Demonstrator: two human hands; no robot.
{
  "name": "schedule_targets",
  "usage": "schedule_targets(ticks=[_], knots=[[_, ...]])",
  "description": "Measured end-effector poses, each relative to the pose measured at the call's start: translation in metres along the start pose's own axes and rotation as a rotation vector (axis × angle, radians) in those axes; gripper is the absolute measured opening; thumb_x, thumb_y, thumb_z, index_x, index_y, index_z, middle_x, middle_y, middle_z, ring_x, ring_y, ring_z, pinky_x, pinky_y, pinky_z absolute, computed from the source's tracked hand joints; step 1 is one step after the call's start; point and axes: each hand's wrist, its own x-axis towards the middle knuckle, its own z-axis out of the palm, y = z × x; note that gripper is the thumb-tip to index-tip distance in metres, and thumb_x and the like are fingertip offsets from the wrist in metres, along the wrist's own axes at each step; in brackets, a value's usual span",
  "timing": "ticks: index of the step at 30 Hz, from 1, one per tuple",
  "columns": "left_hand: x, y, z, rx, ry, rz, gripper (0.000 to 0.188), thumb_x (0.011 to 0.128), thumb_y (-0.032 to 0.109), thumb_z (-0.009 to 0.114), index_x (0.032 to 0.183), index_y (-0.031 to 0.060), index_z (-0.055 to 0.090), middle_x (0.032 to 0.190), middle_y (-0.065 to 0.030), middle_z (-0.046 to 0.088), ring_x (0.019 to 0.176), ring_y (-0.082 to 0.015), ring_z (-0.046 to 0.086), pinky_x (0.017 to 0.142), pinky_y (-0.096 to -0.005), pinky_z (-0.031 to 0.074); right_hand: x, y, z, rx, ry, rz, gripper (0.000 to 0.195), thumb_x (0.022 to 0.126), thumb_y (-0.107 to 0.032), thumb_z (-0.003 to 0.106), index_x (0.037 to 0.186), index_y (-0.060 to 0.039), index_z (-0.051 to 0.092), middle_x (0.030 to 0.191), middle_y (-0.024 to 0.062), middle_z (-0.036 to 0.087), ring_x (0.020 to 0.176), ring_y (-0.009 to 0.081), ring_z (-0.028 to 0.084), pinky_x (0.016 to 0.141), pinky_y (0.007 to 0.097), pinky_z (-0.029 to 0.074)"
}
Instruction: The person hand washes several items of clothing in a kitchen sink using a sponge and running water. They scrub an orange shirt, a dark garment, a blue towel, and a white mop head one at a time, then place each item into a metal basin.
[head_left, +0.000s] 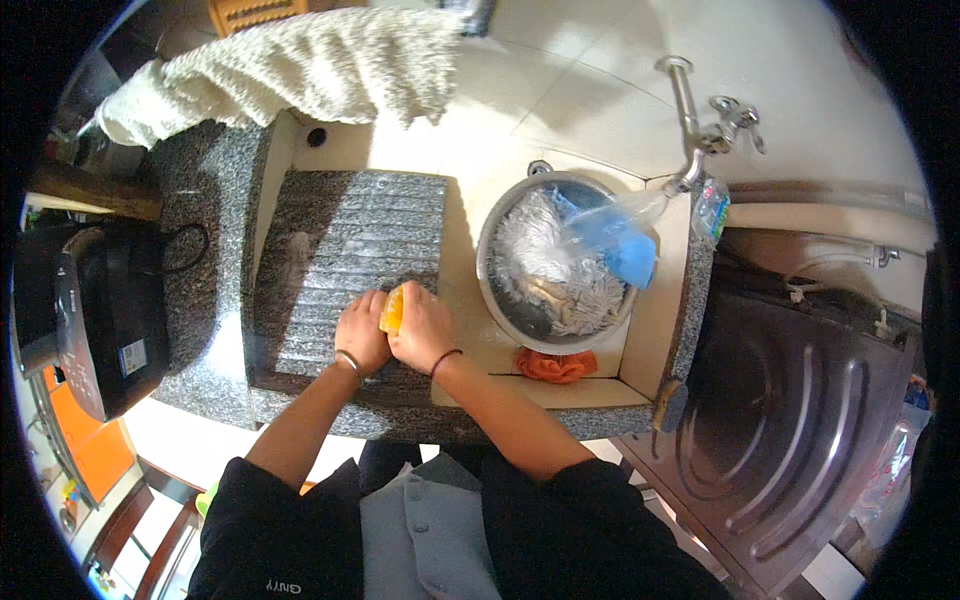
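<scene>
A yellow-orange bar (391, 309), perhaps soap, is gripped in my right hand (426, 330) over the lower right part of the ribbed granite washboard (352, 240). My left hand (363, 328) is curled close beside it, touching the right hand near the thumbs. Whether its fingers hold anything is hidden. To the right of both hands, a round metal basin (486, 300) stands in the sink. Inside it lie a whitish shaggy cloth (532, 232) and a blue cloth (630, 255), under a stream of water from the wall tap (694, 169).
An orange cloth (555, 365) lies against the basin's near side. A white towel (300, 67) hangs across the back left. On the right stands a dark ribbed washing machine (765, 405); a black appliance (112, 315) is at left. A brush (670, 405) rests on the sink's corner.
</scene>
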Motion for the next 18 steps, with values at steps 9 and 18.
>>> schedule_targets(ticks=[9,18], knots=[[-0.007,0.169,0.062,-0.498,-0.525,0.498,0.076,0.098,0.064,0.067,0.139,0.0003,0.064,0.139,-0.0274,0.063,0.128,-0.0462,0.06,0.112,-0.0515,0.047,-0.119,0.123,-0.202,-0.114,-0.212,0.4,0.038,0.085,-0.02,0.075,0.116,-0.0041,0.059,0.105,0.0251,0.07,0.103,0.0462,0.069,0.086,0.052,0.055],[0.02,0.222,0.073,-0.566,-0.56,0.097,0.047,0.105,0.045,0.067,0.123,0.0025,0.074,0.117,-0.023,0.074,0.109,-0.0391,0.072,0.099,-0.0471,0.055,-0.066,0.283,-0.291,0.363,0.399,0.354,0.043,0.086,-0.019,0.083,0.122,-0.002,0.065,0.102,0.0083,0.072,0.089,0.0263,0.07,0.08,0.042,0.057]])
